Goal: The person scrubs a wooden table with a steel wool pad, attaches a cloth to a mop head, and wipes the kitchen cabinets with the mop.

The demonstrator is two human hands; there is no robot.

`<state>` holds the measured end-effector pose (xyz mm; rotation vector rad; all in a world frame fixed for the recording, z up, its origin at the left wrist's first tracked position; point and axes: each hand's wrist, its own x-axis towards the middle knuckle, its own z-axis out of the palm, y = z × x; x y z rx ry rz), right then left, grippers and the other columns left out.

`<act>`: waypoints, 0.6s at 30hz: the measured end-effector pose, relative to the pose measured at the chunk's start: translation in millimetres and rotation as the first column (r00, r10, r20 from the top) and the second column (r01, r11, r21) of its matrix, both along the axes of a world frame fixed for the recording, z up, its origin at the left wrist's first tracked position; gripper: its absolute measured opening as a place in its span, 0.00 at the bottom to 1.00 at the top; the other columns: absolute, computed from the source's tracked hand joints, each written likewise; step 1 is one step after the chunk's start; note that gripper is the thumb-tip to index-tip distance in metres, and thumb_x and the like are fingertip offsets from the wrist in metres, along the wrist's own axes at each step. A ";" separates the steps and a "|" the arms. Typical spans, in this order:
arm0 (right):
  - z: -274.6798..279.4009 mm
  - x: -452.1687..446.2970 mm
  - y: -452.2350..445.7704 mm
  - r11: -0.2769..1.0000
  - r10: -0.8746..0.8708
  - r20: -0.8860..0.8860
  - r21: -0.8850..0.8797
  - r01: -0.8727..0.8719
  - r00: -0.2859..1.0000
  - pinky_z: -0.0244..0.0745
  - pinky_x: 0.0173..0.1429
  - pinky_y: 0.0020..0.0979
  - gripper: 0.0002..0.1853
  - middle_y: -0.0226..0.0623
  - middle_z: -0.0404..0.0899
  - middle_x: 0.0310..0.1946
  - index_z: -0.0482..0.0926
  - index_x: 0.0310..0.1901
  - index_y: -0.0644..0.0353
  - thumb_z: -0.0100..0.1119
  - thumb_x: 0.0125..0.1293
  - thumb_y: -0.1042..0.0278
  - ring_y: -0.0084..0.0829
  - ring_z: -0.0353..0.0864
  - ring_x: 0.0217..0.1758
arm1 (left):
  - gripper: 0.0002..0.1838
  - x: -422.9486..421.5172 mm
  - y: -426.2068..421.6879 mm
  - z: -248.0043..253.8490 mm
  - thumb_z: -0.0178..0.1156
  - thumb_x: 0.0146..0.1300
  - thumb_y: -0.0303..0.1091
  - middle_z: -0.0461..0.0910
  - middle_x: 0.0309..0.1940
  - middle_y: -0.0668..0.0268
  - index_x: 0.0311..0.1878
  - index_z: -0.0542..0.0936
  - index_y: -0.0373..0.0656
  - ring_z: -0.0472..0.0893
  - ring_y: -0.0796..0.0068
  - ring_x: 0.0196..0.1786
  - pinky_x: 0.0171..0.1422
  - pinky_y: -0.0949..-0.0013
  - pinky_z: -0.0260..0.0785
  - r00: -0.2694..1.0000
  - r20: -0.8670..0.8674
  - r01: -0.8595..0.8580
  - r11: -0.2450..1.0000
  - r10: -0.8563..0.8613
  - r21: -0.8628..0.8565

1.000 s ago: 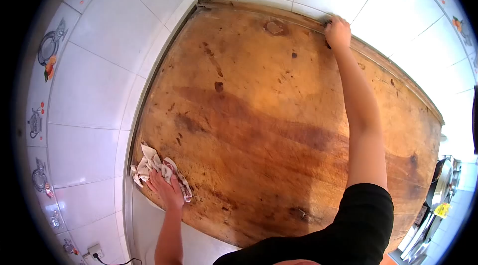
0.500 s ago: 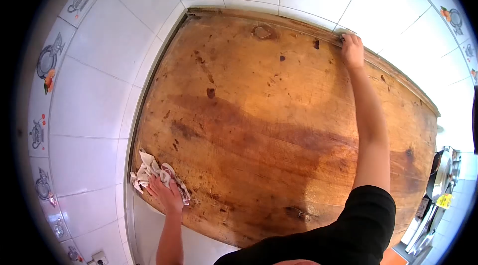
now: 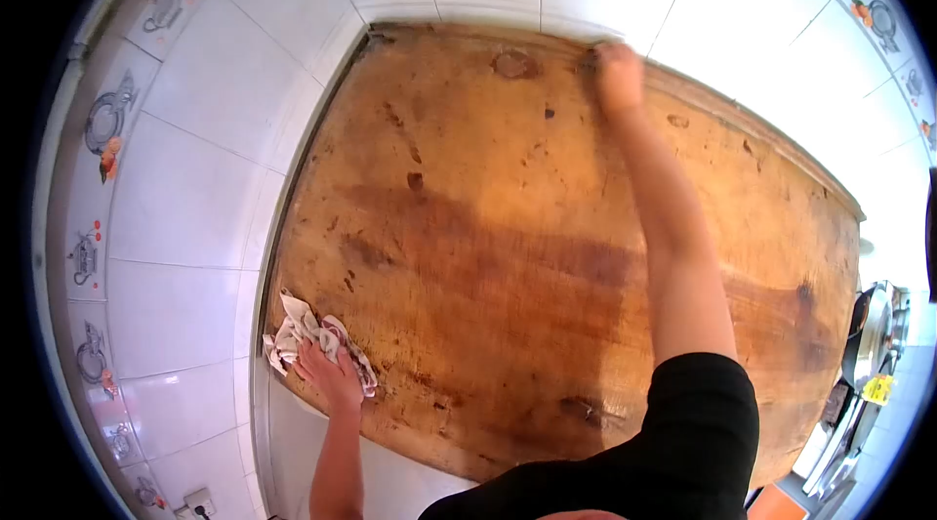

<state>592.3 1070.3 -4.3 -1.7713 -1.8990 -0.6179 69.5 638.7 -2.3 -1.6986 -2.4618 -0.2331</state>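
Observation:
My left hand [image 3: 330, 374] rests with its fingers spread on a crumpled white and reddish cloth [image 3: 305, 330], pressing it to the front left corner of a large worn wooden board [image 3: 468, 227]. At the back edge of the board, against the raised wooden strip [image 3: 722, 105], is my right hand [image 3: 620, 79], smeared by motion. Its fingers are curled round something small and dark, too blurred to name. Dark stains and pits mark the wood, and part of its surface looks wet and shiny.
White tiled walls [image 3: 185, 188] border the board at the left and back. A power socket [image 3: 200, 503] sits low on the left wall. Pans [image 3: 864, 334] and a yellow tag [image 3: 877, 389] are beyond the board's right end.
My right hand has slid left along the board's back edge. My left hand stays on the cloth. The view has shifted slightly.

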 end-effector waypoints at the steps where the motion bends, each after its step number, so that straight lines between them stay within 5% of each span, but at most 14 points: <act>1: -1.9 -20.8 8.0 0.988 0.107 -0.001 0.110 -0.106 0.994 0.63 0.69 0.36 0.20 0.39 0.77 0.54 0.77 0.54 0.60 0.47 0.60 0.83 0.40 0.69 0.63 | 0.26 4.0 3.9 -0.4 0.49 0.67 0.41 0.60 0.65 0.44 0.59 0.63 0.30 0.52 0.47 0.72 0.76 0.45 0.30 1.000 0.013 0.003 1.000 -0.003 0.005; 3: 6.5 6.7 3.0 0.980 0.191 0.008 -0.059 -0.191 0.981 0.66 0.67 0.39 0.16 0.40 0.77 0.54 0.78 0.52 0.60 0.48 0.64 0.75 0.43 0.69 0.63 | 0.25 2.4 -0.8 8.2 0.49 0.67 0.41 0.60 0.65 0.44 0.59 0.63 0.30 0.52 0.47 0.72 0.76 0.44 0.30 0.999 0.024 0.027 0.999 -0.026 -0.029; 6: 45.7 81.2 -76.0 0.970 -0.011 -0.478 -0.218 -0.107 0.878 0.70 0.59 0.46 0.22 0.46 0.73 0.57 0.74 0.53 0.62 0.59 0.62 0.58 0.50 0.71 0.59 | 0.25 2.8 0.2 4.5 0.51 0.66 0.39 0.60 0.64 0.44 0.58 0.64 0.29 0.52 0.46 0.72 0.75 0.42 0.30 0.998 0.044 0.039 0.999 -0.040 0.013; 7: 44.7 112.9 -101.0 0.910 -0.275 -0.432 -0.405 0.088 0.859 0.70 0.59 0.47 0.25 0.52 0.69 0.59 0.70 0.56 0.63 0.60 0.62 0.57 0.53 0.69 0.60 | 0.25 2.0 -0.9 5.2 0.51 0.66 0.39 0.60 0.64 0.44 0.58 0.64 0.29 0.52 0.46 0.72 0.75 0.42 0.30 0.998 0.043 0.039 0.999 -0.040 0.022; 8: 12.6 154.0 -120.7 0.981 -0.179 -0.166 -0.100 0.164 0.970 0.67 0.61 0.48 0.29 0.57 0.66 0.59 0.67 0.59 0.65 0.60 0.61 0.56 0.54 0.67 0.61 | 0.25 0.9 0.8 3.0 0.52 0.65 0.39 0.60 0.64 0.44 0.58 0.63 0.29 0.52 0.45 0.72 0.75 0.41 0.30 0.999 0.031 0.039 0.999 -0.040 0.025; 11: -17.6 173.8 -168.8 0.798 -0.521 0.091 -0.301 0.522 0.848 0.59 0.67 0.47 0.28 0.55 0.66 0.60 0.64 0.64 0.65 0.54 0.65 0.61 0.50 0.66 0.63 | 0.25 -2.9 -4.1 0.4 0.52 0.65 0.39 0.60 0.64 0.44 0.58 0.63 0.29 0.52 0.45 0.72 0.74 0.41 0.30 0.999 0.001 0.046 0.999 -0.046 0.011; 14: -26.8 149.9 -134.4 0.596 -0.582 0.411 -0.372 0.712 0.702 0.61 0.65 0.43 0.26 0.52 0.67 0.61 0.64 0.64 0.67 0.50 0.67 0.63 0.47 0.67 0.63 | 0.26 -0.8 -0.1 1.9 0.52 0.64 0.40 0.60 0.64 0.44 0.58 0.63 0.29 0.53 0.45 0.71 0.74 0.41 0.30 0.998 0.001 0.056 0.998 -0.056 0.023; 16: 23.7 65.3 -104.5 0.559 -0.632 0.316 -0.447 0.698 0.708 0.68 0.57 0.33 0.18 0.42 0.77 0.53 0.76 0.53 0.64 0.51 0.66 0.63 0.35 0.76 0.57 | 0.26 0.9 -0.2 1.2 0.52 0.64 0.40 0.60 0.64 0.44 0.57 0.63 0.29 0.53 0.45 0.71 0.74 0.41 0.30 0.999 0.001 0.043 0.999 -0.043 0.017; 18: 33.4 -9.1 -54.4 0.671 -0.468 0.183 -0.563 0.483 0.865 0.74 0.41 0.34 0.11 0.38 0.82 0.40 0.83 0.40 0.56 0.52 0.66 0.62 0.33 0.82 0.44 | 0.25 1.6 -0.6 1.1 0.51 0.64 0.40 0.60 0.64 0.44 0.57 0.63 0.29 0.53 0.45 0.71 0.74 0.41 0.30 0.998 0.009 0.056 0.998 -0.056 0.026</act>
